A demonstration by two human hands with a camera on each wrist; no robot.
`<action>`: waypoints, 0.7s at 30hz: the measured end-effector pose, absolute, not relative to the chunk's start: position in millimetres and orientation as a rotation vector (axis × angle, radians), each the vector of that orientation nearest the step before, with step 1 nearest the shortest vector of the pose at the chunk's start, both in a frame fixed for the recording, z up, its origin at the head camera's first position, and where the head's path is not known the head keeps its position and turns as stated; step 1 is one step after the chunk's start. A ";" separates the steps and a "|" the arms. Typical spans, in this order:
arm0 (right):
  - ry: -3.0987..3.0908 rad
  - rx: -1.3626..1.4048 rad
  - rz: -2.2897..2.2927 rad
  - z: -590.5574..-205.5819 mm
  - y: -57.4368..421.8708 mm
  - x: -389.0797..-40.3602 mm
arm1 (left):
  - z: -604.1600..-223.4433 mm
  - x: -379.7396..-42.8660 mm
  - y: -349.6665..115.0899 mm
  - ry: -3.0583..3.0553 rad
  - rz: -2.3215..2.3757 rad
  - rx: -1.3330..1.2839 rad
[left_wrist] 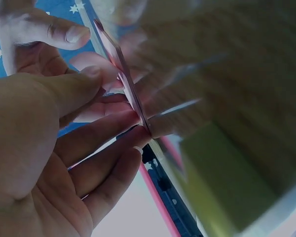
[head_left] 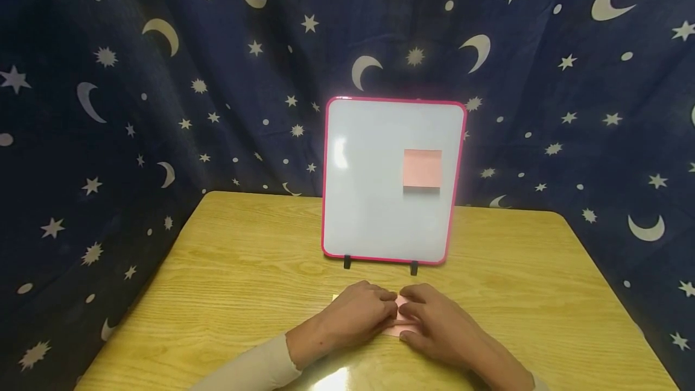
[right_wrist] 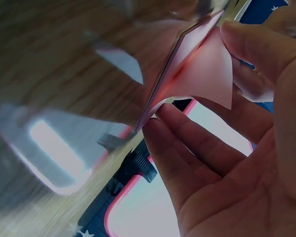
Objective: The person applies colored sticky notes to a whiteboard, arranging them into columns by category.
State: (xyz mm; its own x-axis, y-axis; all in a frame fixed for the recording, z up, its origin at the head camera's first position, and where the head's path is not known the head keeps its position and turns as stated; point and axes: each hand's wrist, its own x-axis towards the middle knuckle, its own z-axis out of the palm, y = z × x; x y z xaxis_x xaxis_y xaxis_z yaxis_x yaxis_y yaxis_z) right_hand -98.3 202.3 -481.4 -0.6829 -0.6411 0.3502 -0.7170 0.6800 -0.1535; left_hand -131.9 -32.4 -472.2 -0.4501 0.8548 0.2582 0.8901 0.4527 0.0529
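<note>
A pink sticky note pad lies on the table between the two hands. Its top sheet curls up away from the rest of the pad. The left hand has its thumb against this raised sheet, pinching it, while its other fingertips reach the pad's far edge in the left wrist view. The right hand spans the pad from the right, thumb at the near side and fingertips at the far edge. Part of the pad is hidden under the hands. Another pink sticky note is stuck on the whiteboard.
The pink-rimmed whiteboard stands upright on black feet behind the hands. A yellow pad lies beside the left hand, mostly covered by it in the head view. The wooden table backs onto a dark blue curtain with moons and stars.
</note>
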 end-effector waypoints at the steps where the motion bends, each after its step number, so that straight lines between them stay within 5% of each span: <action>1: -2.620 1.087 0.407 -481.7 202.2 -98.6 | -471.9 -131.7 -32.3 -2.512 -0.264 -1.521; 21: -2.600 1.057 0.442 -478.6 198.6 -100.3 | -472.5 -134.1 -33.2 -2.493 -0.342 -1.512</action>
